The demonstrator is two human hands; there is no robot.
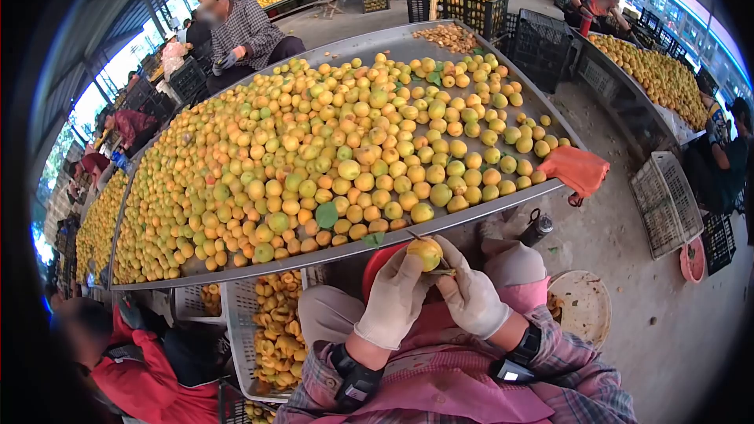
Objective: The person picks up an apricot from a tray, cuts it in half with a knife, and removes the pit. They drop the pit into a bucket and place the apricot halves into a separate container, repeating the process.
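Observation:
My left hand (397, 298), in a whitish glove, grips a yellow-orange apricot (425, 254) between thumb and fingers, just over my lap. Close against the fruit from the other side is my gloved right hand (473, 296), its fingers curled and thumb at the fruit's lower edge. A thin dark piece shows at the top of the apricot and a narrow bit by the right thumb; I cannot tell what the right fingers pinch. Right beyond my hands runs the metal rim (503, 202) of a sorting table heaped with whole apricots (314, 157).
An orange-red cloth (577, 170) hangs at the table's right corner. A crate of split apricots (279, 334) stands left of my knees, beside a person in red (157, 377). To my right are a black bottle (537, 228), a whitish basin (601, 306) and a white crate (666, 204).

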